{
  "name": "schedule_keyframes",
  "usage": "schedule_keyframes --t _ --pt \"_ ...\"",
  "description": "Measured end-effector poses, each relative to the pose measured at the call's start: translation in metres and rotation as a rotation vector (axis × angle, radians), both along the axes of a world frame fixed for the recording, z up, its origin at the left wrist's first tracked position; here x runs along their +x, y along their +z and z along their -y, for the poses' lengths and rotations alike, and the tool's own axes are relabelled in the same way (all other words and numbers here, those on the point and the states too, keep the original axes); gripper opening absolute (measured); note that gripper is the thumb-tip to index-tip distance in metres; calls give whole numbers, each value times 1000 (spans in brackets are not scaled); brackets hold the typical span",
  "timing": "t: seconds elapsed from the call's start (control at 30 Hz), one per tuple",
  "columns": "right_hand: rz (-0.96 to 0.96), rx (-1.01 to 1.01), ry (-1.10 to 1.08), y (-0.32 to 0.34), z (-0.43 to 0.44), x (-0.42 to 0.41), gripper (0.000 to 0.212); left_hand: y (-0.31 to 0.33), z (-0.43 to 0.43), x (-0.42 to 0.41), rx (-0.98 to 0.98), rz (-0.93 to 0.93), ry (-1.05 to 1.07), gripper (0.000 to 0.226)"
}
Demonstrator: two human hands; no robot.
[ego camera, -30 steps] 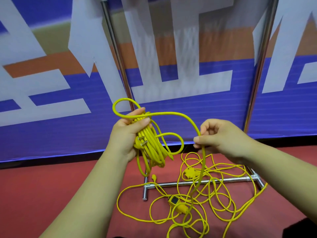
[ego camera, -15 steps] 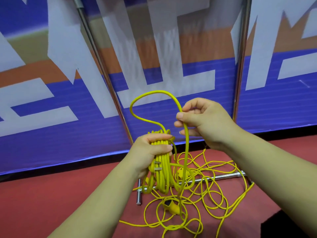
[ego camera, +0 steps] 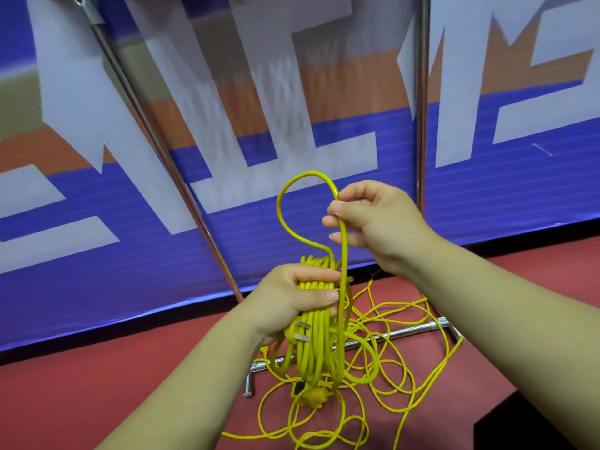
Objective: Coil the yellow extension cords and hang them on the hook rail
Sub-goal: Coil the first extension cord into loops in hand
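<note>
My left hand (ego camera: 292, 297) grips a hanging bundle of yellow cord loops (ego camera: 316, 339), with two metal plug prongs showing just below my fingers. My right hand (ego camera: 373, 222) pinches a single strand of the same cord above the bundle. That strand arcs up into a loop (ego camera: 285, 196) and curves back down to the top of the bundle. More loose yellow cord (ego camera: 389, 368) lies tangled on the red floor beneath, with a yellow socket block (ego camera: 311, 396) in it. No hook rail shows in the frame.
Two metal poles (ego camera: 421, 131) of a rack rise in front of a blue, white and orange banner (ego camera: 487, 177). The rack's chrome base bar (ego camera: 406, 331) lies on the red floor (ego camera: 97, 378) under the loose cord. A dark object sits at the bottom right.
My right hand came in from the right and rose above the bundle, lifting the strand into a tall loop. My left hand lowered slightly with the coil, and the view shifted.
</note>
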State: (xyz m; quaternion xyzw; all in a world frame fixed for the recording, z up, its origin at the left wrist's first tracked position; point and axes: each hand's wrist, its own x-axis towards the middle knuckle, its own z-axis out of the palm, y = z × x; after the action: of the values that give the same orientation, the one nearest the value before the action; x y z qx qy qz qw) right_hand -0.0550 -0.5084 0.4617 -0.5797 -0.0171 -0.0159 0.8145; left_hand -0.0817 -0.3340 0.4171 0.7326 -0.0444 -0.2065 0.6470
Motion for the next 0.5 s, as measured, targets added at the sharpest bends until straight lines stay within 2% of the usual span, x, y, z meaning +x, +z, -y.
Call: schedule_keyframes --t 0.23,0.37,0.5 --pt "25 -36 -11 -5 5 4 13 -4 29 0 1 -11 -46 21" --pt "116 -235 -36 -4 22 5 19 4 18 3 -113 23 82 18" --pt "75 -331 219 -19 28 -3 28 18 -6 7 -211 91 226 26"
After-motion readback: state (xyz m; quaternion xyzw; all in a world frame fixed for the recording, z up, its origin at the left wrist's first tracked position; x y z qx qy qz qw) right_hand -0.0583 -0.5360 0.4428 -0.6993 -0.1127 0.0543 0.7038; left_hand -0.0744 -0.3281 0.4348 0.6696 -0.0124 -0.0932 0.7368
